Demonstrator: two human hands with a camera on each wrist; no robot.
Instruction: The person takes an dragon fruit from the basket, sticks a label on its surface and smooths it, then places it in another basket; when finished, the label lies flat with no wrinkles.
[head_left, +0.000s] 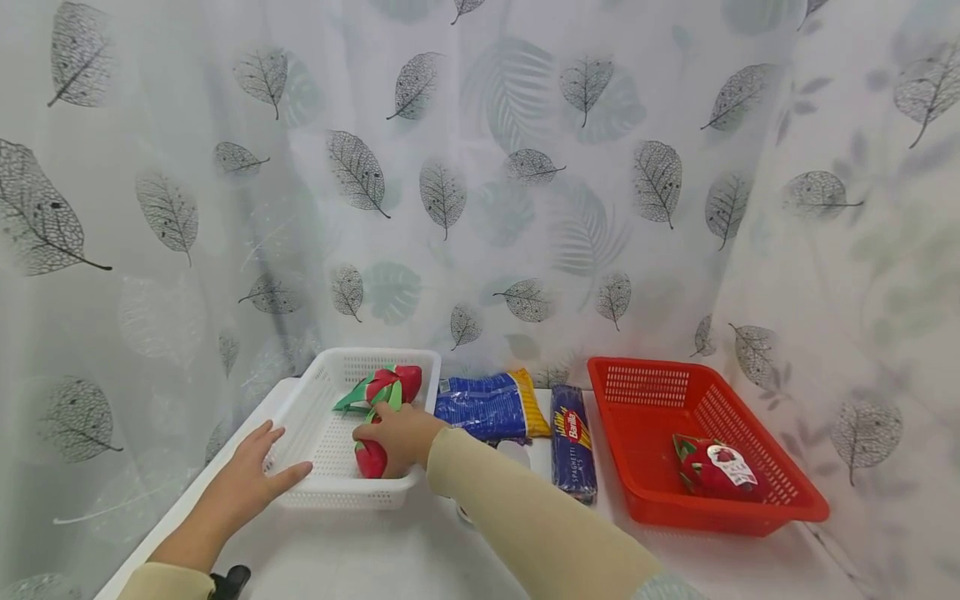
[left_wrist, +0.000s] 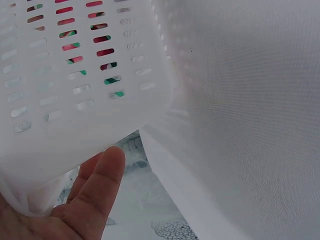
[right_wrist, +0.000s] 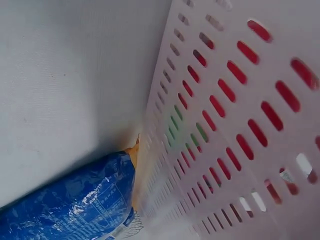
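Note:
A white plastic basket (head_left: 322, 483) with slotted walls stands on the left of the table. My right hand (head_left: 401, 433) reaches over its right side and grips a red dragon fruit (head_left: 370, 460) with green tips, partly hidden by the hand. Just behind it lies another dragon fruit (head_left: 405, 382) with green leaves. My left hand (head_left: 243, 475) is at the basket's near left corner, fingers spread and thumb stretched toward the front rim. In the left wrist view its straight fingers (left_wrist: 100, 185) lie beside the basket wall. The right wrist view shows red fruit only through the slots.
A red basket (head_left: 645, 504) on the right holds a labelled dragon fruit (head_left: 723, 471). Between the baskets lie a blue-and-yellow bag (head_left: 480, 407) and a Barilla spaghetti pack (head_left: 572, 442). A round white-topped item (head_left: 513, 452) is partly behind my right sleeve. A leaf-patterned curtain (head_left: 480, 250) hangs behind.

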